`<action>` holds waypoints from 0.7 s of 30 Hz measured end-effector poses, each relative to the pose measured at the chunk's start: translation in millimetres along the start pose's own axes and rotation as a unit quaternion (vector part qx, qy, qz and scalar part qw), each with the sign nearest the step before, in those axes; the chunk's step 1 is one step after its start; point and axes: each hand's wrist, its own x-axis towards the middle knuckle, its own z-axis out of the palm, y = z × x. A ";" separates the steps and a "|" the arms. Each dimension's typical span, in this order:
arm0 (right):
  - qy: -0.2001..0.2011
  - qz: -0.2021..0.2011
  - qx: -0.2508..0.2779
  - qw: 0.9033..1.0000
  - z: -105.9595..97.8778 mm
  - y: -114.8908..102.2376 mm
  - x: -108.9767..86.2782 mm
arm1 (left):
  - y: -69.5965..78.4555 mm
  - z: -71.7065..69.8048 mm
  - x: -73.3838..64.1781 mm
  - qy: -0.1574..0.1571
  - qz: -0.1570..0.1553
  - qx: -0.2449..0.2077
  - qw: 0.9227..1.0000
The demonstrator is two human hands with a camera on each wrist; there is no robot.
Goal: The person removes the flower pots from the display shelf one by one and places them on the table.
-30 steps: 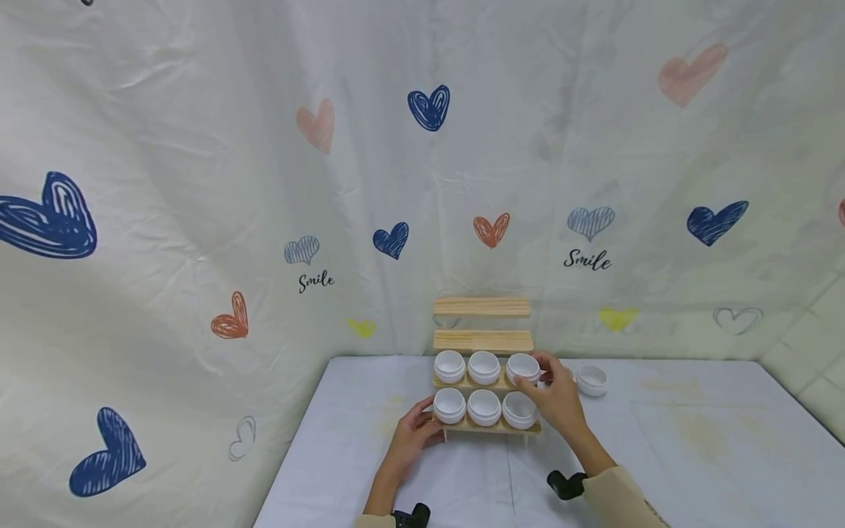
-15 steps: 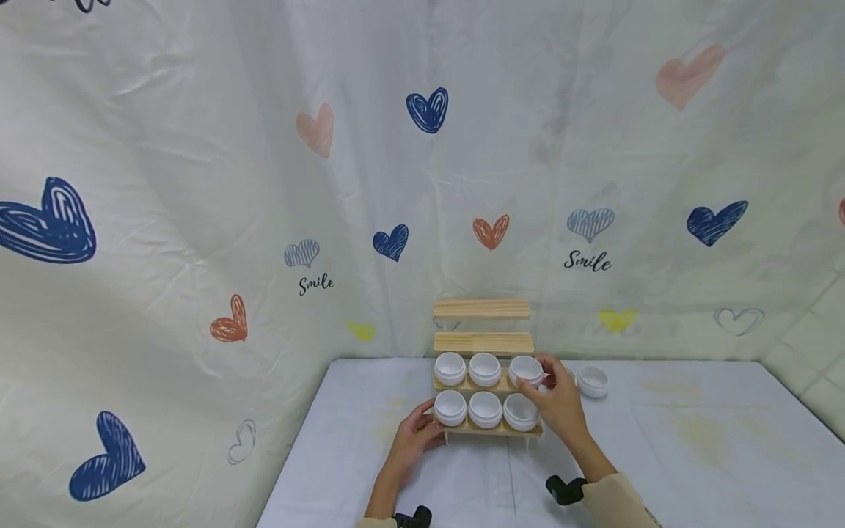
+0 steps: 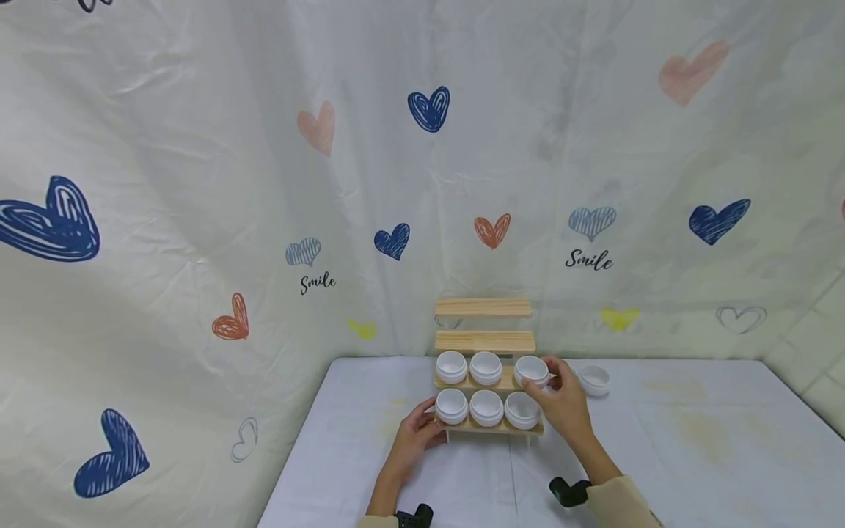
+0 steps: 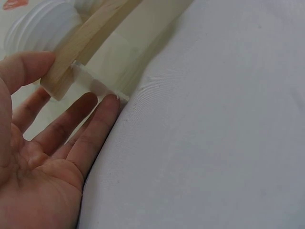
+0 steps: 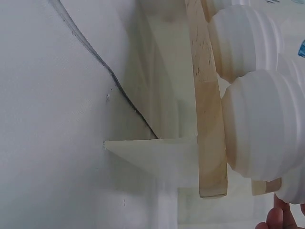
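Observation:
A tiered stand with wooden shelves (image 3: 483, 341) and clear supports faces me on the table. White ridged cups (image 3: 485, 408) fill its two lower shelves in rows of three. My right hand (image 3: 566, 405) holds the rightmost cup (image 3: 530, 371) of the second row between thumb and fingers, at that shelf's right end. In the right wrist view only fingertips (image 5: 276, 218) show beside that cup. My left hand (image 3: 411, 438) grips the lowest shelf's left end. Its thumb (image 4: 33, 67) lies on the wood (image 4: 78, 52), with other fingers near the clear support (image 4: 97, 83).
Another white cup (image 3: 595, 380) stands on the table behind and right of my right hand. A white cloth (image 3: 693, 455) with faint yellowish stains covers the table. A heart-printed curtain (image 3: 370, 169) hangs close behind the stand, whose two upper shelves carry no cups.
The cup in my right hand has shifted slightly right along the second shelf, widening the gap to the middle cup. My left hand keeps its place at the stand.

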 end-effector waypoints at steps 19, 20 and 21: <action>0.018 0.007 0.021 1.000 -9.3 3.5 -9.5 | 1.9 0.3 -1.9 0.000 0.004 0.011 1.000; 0.019 0.009 0.021 1.000 -9.8 3.9 -9.8 | 1.8 0.3 -2.0 0.000 0.003 0.011 1.000; 0.020 0.010 0.022 1.000 -10.5 4.0 -10.3 | 2.0 0.5 -2.3 0.000 0.003 0.010 1.000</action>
